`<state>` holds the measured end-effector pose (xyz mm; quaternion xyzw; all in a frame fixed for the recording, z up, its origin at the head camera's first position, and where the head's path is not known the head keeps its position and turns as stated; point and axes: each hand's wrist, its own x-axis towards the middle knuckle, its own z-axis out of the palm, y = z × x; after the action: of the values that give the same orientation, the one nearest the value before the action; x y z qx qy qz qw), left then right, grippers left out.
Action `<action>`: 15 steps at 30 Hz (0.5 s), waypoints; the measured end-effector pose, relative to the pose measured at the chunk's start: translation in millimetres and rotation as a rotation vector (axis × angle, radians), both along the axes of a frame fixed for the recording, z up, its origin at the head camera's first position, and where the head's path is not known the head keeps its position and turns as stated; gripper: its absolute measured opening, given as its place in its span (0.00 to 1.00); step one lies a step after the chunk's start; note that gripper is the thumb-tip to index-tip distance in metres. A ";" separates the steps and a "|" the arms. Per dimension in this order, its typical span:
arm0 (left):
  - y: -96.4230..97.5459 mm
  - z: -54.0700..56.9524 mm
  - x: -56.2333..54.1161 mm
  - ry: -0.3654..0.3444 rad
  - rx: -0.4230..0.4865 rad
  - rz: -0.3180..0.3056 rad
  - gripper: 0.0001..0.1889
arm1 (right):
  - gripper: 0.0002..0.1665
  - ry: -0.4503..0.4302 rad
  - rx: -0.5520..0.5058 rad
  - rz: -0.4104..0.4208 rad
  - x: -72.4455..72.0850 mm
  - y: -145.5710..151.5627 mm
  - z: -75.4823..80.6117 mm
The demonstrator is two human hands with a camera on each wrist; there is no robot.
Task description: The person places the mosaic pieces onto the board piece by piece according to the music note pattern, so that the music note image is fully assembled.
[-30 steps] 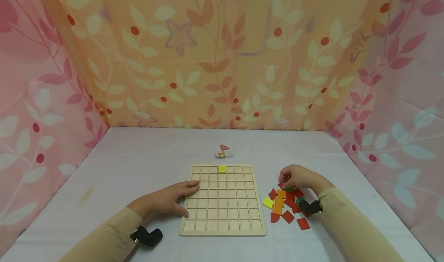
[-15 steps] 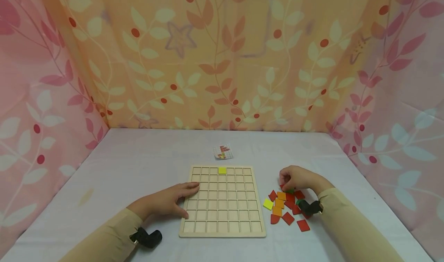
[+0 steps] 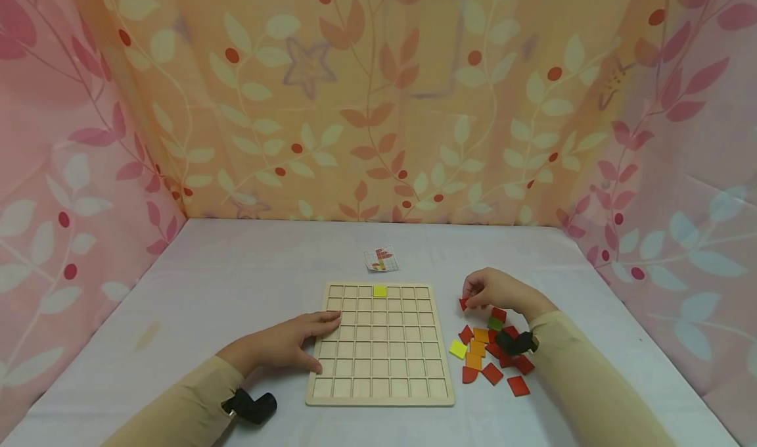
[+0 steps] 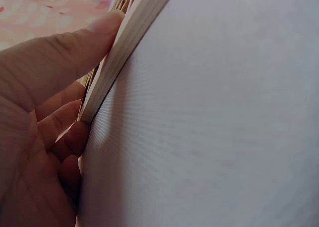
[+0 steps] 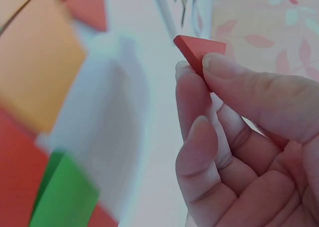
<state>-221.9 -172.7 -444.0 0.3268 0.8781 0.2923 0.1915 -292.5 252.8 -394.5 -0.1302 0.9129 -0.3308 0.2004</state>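
My left hand (image 3: 284, 343) rests on the left edge of a wooden grid board (image 3: 381, 350). In the left wrist view its thumb (image 4: 94, 35) touches the board's side, with the other fingers loosely bent near the corner. Between thumb and index finger, my right hand (image 3: 499, 292) pinches a red tile (image 5: 197, 52) with a slanted edge, held right of the board's upper part; its full shape is partly covered. A yellow square tile (image 3: 380, 292) sits in the board's top row.
Loose tiles lie right of the board: orange (image 3: 481, 336), green (image 3: 495, 324), yellow (image 3: 458, 349) and several red ones (image 3: 518, 386). Behind the board is a small printed pattern card (image 3: 381, 259). Patterned cloth walls (image 3: 378, 105) enclose the white-covered table (image 3: 236, 256) at back and sides.
My right hand has moved up and left from the tile pile, carrying the red tile. Tiles beneath it, one red and one green, show more now. My left hand stays put.
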 end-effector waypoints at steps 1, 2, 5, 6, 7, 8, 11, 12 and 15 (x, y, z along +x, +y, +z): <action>0.0 0.0 0.0 0.001 0.003 -0.002 0.48 | 0.06 0.003 -0.015 0.003 -1.1 -2.5 0.8; -0.1 0.0 -0.1 -0.001 0.008 -0.005 0.48 | 0.06 0.006 -0.026 0.003 -2.1 -5.3 1.6; -0.4 -0.4 -0.2 0.001 0.018 -0.019 0.48 | 0.05 0.016 -0.058 -0.017 -5.5 -14.8 3.4; -0.4 -0.3 -0.1 0.001 0.019 -0.023 0.48 | 0.05 0.016 -0.069 -0.027 -6.7 -18.4 3.6; -0.5 -0.2 -0.1 -0.002 0.023 -0.024 0.48 | 0.04 0.018 -0.079 -0.038 -7.8 -22.2 3.9; -0.4 0.0 0.0 -0.003 0.026 -0.026 0.48 | 0.04 0.022 -0.089 -0.051 -8.8 -26.3 4.0; -0.3 0.6 0.7 -0.001 0.021 -0.024 0.47 | 0.04 0.034 -0.130 -0.079 -12.9 -38.4 2.2; -0.3 0.9 0.9 -0.001 0.020 -0.022 0.47 | 0.04 0.037 -0.141 -0.092 -14.1 -42.6 1.2; 0.1 2.5 2.1 -0.002 0.015 -0.018 0.47 | 0.04 0.038 -0.177 -0.133 -17.9 -55.2 -3.7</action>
<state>-219.9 -172.6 -441.5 0.3358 0.8728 0.2976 0.1923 -310.3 197.6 -398.2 -0.0929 0.8904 -0.4201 0.1485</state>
